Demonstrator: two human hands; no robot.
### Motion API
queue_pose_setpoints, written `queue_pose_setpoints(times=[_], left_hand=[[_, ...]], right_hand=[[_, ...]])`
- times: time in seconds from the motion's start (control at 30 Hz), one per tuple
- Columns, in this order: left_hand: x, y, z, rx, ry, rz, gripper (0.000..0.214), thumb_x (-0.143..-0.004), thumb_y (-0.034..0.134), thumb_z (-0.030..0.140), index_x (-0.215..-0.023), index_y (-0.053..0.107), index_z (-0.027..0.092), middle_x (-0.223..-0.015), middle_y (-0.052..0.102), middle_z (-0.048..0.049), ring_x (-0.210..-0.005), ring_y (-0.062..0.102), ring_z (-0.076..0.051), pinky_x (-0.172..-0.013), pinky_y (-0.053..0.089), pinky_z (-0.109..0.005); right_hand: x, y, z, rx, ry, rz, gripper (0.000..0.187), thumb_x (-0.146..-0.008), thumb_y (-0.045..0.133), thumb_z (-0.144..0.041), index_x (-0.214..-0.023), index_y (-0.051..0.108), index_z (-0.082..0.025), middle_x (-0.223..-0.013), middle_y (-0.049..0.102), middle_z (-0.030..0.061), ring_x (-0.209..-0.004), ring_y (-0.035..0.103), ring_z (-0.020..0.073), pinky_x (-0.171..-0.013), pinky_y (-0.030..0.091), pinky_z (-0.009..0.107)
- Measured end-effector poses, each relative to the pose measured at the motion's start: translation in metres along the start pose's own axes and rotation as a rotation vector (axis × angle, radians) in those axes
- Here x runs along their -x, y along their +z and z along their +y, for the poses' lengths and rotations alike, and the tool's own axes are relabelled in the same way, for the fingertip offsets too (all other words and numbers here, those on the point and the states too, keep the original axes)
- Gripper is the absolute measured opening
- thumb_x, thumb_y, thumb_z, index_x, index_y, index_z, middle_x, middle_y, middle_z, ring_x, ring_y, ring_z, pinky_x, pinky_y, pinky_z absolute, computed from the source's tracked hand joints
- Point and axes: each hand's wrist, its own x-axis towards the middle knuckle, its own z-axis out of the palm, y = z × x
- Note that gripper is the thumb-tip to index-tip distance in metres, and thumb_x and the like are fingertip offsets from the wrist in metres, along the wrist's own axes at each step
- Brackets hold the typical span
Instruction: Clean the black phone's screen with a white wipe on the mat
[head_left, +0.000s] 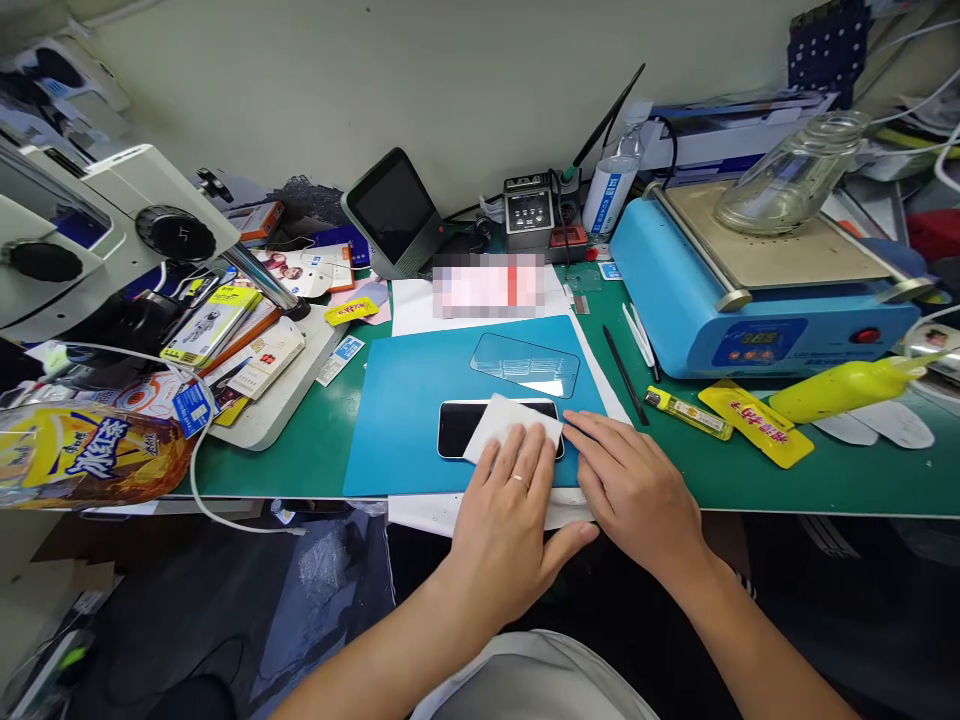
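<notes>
A smartphone (452, 430) with a dark screen lies face up on the blue mat (405, 380). Over the right part of its screen is a white wipe (501, 414). My left hand (506, 530), with a ring on one finger, presses the wipe down with its fingers stretched flat. At the phone's right end, the fingertips of my right hand (634, 485) touch or almost touch the edge, the fingers extended and close together. Just behind the phone lies a clear, black-edged glass screen protector (529, 365). My left fingers hide part of the wipe and screen.
Right of the mat are tweezers (641, 335), a black pen-like tool (624, 373), a yellow squeeze bottle (844, 390) and a blue heating plate (667, 290) bearing a glass jar (795, 180). To the left stand a microscope (150, 215) and an iced-tea bottle (90, 455).
</notes>
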Motion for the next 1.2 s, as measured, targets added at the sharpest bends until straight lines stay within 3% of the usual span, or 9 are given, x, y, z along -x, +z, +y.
queue_pose_setpoints(times=[0.1,0.2,0.43,0.53,0.73,0.97,1.07,1.2], left_hand=[[-0.023,0.003,-0.002,0.029,0.024,0.005,0.080,-0.107,0.026,0.066,-0.162,0.037,0.009,-0.170,0.034,-0.0091,-0.157,0.034,-0.029,-0.128,0.034,-0.047],[-0.029,0.005,0.000,0.015,0.008,0.027,0.082,-0.107,0.024,0.067,-0.161,0.038,0.007,-0.170,0.033,-0.0106,-0.158,0.032,-0.029,-0.128,0.032,-0.047],[0.004,0.001,0.006,-0.015,0.028,-0.005,0.079,-0.107,0.028,0.066,-0.162,0.036,0.010,-0.172,0.028,-0.0084,-0.159,0.030,-0.029,-0.128,0.034,-0.046],[0.009,-0.005,-0.009,0.016,-0.022,-0.023,0.075,-0.107,0.033,0.063,-0.161,0.038,0.012,-0.171,0.030,-0.0073,-0.159,0.031,-0.028,-0.128,0.036,-0.046],[0.026,-0.013,-0.046,-0.031,-0.212,0.013,0.065,-0.110,0.036,0.049,-0.163,0.031,0.011,-0.170,0.033,-0.0163,-0.159,0.029,-0.031,-0.126,0.036,-0.053],[0.000,-0.015,-0.071,-0.036,-0.211,-0.023,0.070,-0.110,0.035,0.055,-0.163,0.031,0.010,-0.170,0.031,-0.0185,-0.160,0.027,-0.032,-0.127,0.033,-0.053],[0.003,-0.014,-0.071,-0.033,-0.214,-0.012,0.071,-0.110,0.035,0.055,-0.164,0.027,0.010,-0.171,0.028,-0.0183,-0.160,0.025,-0.033,-0.127,0.032,-0.054],[0.037,-0.014,-0.060,-0.047,-0.210,-0.033,0.071,-0.110,0.036,0.050,-0.167,0.019,0.010,-0.173,0.023,-0.0181,-0.162,0.020,-0.032,-0.128,0.031,-0.055]], right_hand=[[0.002,0.001,0.002,0.001,-0.023,0.006,0.037,-0.094,0.047,-0.006,-0.123,0.070,-0.010,-0.126,0.077,0.0176,-0.118,0.072,0.0295,-0.092,0.060,0.043],[0.003,0.001,0.004,-0.003,-0.032,0.005,0.042,-0.093,0.046,-0.006,-0.127,0.070,-0.011,-0.126,0.077,0.0172,-0.120,0.071,0.0295,-0.092,0.060,0.043],[0.002,0.000,0.003,-0.017,-0.019,-0.007,0.042,-0.093,0.045,-0.002,-0.124,0.071,-0.013,-0.132,0.075,0.0148,-0.122,0.070,0.0287,-0.095,0.058,0.043],[0.002,0.001,0.005,-0.030,-0.029,0.000,0.041,-0.093,0.047,-0.003,-0.126,0.070,-0.011,-0.133,0.075,0.0157,-0.123,0.069,0.0299,-0.096,0.057,0.044],[0.003,0.001,0.004,-0.045,-0.018,-0.009,0.043,-0.093,0.049,-0.003,-0.129,0.071,-0.013,-0.134,0.074,0.0141,-0.125,0.069,0.0292,-0.099,0.057,0.043],[0.001,0.001,0.001,-0.047,0.000,-0.014,0.042,-0.093,0.050,-0.003,-0.128,0.073,-0.011,-0.133,0.075,0.0156,-0.124,0.069,0.0316,-0.096,0.059,0.046],[0.001,-0.001,0.000,-0.035,-0.019,-0.011,0.039,-0.094,0.050,-0.004,-0.126,0.072,-0.007,-0.132,0.075,0.0171,-0.122,0.070,0.0314,-0.095,0.060,0.045],[0.001,-0.002,-0.001,-0.025,-0.018,-0.012,0.037,-0.094,0.051,-0.003,-0.124,0.073,-0.008,-0.129,0.076,0.0152,-0.120,0.071,0.0295,-0.093,0.059,0.042]])
